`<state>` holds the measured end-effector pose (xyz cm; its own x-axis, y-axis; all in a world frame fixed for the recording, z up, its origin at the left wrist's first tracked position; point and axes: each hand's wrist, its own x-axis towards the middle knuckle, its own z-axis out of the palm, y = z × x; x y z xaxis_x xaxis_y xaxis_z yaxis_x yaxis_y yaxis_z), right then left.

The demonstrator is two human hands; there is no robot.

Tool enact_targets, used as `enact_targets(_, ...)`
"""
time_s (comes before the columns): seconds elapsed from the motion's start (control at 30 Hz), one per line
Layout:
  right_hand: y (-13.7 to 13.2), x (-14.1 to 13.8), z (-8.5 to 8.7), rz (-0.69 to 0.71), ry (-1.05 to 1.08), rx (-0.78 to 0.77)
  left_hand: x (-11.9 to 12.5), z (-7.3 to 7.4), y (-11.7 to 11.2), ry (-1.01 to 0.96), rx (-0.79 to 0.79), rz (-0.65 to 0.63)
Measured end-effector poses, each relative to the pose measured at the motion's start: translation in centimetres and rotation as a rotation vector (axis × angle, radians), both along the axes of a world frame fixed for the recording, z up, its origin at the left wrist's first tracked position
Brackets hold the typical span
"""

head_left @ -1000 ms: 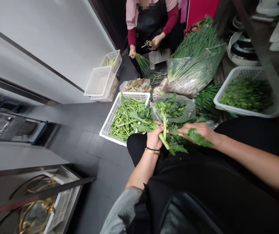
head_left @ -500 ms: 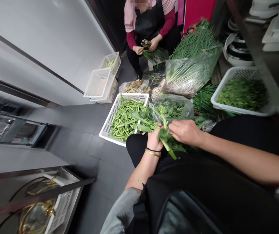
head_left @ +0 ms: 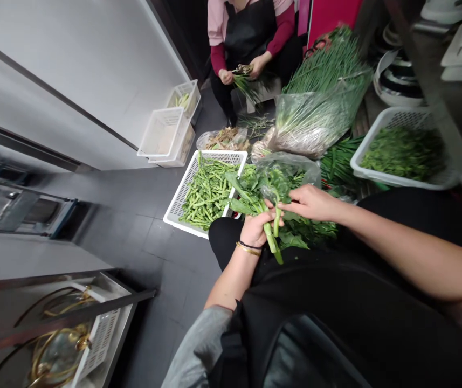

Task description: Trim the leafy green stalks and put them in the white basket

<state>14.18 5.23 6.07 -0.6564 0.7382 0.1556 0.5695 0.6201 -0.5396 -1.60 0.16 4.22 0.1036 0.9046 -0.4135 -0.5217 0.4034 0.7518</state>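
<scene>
My left hand (head_left: 256, 228), with a dark band and a gold bracelet at its wrist, is closed around thick leafy green stalks (head_left: 271, 238). Their cut ends point down toward my lap and the leaves fan out forward. The fingers of my right hand (head_left: 310, 203) pinch one leafy green stalk (head_left: 277, 218) beside that bunch. Just beyond my knee is a white slotted crate (head_left: 177, 200) holding cut green stalk pieces (head_left: 206, 196). Loose leafy greens (head_left: 315, 230) lie below my right hand, and a clear plastic bag (head_left: 314, 168) of greens is behind it.
A co-worker (head_left: 250, 32) sits opposite, holding thin green stems. Between us lie a bag of garlic chives or scallions (head_left: 311, 126) and a bag of brownish scraps (head_left: 225, 139). White baskets (head_left: 356, 161) and stacked bins (head_left: 145, 143) stand to either side; a metal rack (head_left: 133, 302) is at left.
My right hand has pulled a stalk upright beside the bunch, its leaves now forward. The left hand's bunch shows more stalk ends. The co-worker's hands shifted slightly.
</scene>
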Motion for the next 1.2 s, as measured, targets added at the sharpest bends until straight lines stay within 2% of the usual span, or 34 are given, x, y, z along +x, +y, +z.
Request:
enact_targets(0.07, -1.6, -0.4, 0.0, 0.013, -0.064, 0.120, 0.0, -0.1, 0.1, -0.040, -0.060, 0.068)
enact_targets(0.13, -3.4, 0.0, 0.0, 0.121, -0.125, 0.151, -0.2, 0.1, 0.2, -0.077, -0.084, 0.121)
enact_targets(0.2, -4.3, 1.3, -0.2, 0.260, -0.252, 0.040, -0.8, 0.4, 0.1, -0.104, -0.039, 0.074)
enact_targets(0.23, -4.2, 2.2, -0.2, 0.288, -0.316, -0.051, -1.1, 0.6, 0.0, -0.117, -0.005, 0.023)
enact_targets(0.3, -2.9, 3.9, -0.3, 0.233, -0.304, -0.298, -1.4, 0.8, -0.3, -0.159, 0.051, -0.074)
enact_targets(0.37, -1.0, 4.6, -0.4, 0.130, -0.014, -0.581, -1.3, 0.7, -0.4, -0.200, 0.067, -0.146)
enact_targets(0.43, 0.6, 3.9, -0.5, 0.077, 0.420, -0.835, -0.9, 0.4, -0.5, -0.223, 0.060, -0.194)
enact_targets(0.47, 1.0, 3.1, -0.7, 0.073, 0.603, -0.935, -0.6, 0.2, -0.5, -0.223, 0.049, -0.208)
enact_targets(0.53, 1.3, 1.0, -1.1, 0.067, 0.831, -1.056, -0.2, 0.1, -0.5, -0.202, 0.020, -0.213)
enact_targets(0.6, 1.0, -0.9, -1.5, 0.009, 0.903, -1.066, 0.0, 0.1, -0.6, -0.158, 0.019, -0.168)
enact_targets(0.63, 0.7, -1.4, -1.6, -0.050, 0.894, -1.014, 0.0, 0.1, -0.7, -0.121, 0.041, -0.126)
enact_targets(0.73, -0.1, -1.2, -1.1, -0.237, 0.703, -0.643, 0.0, 0.3, -1.2, 0.025, 0.147, 0.016)
enact_targets(0.77, -0.3, -0.5, -0.7, -0.228, 0.589, -0.531, 0.0, 0.3, -1.4, 0.053, 0.164, 0.043)
enact_targets(0.8, -0.4, 0.4, -0.2, -0.158, 0.459, -0.477, 0.0, 0.3, -1.5, 0.060, 0.166, 0.056)
enact_targets(0.83, -0.4, 1.4, 0.3, -0.040, 0.322, -0.492, 0.0, 0.3, -1.6, 0.047, 0.157, 0.056)
enact_targets(0.9, -0.3, 3.1, 1.2, 0.164, 0.124, -0.642, -0.2, 0.4, -1.6, -0.002, 0.137, 0.037)
enact_targets(0.93, -0.1, 3.6, 1.4, 0.193, 0.109, -0.721, -0.3, 0.4, -1.5, -0.020, 0.134, 0.029)
enact_targets(1.0, 0.4, 3.6, 1.4, 0.094, 0.269, -0.811, -0.3, 0.5, -1.4, -0.035, 0.137, 0.001)
enact_targets(1.1, 0.8, 1.4, 0.5, -0.102, 0.607, -0.835, 0.0, 0.4, -1.4, -0.027, 0.163, -0.020)
enact_targets(1.2, 0.1, -1.5, -0.2, -0.261, 0.724, -0.792, 0.7, 0.0, -2.0, 0.052, 0.163, 0.100)
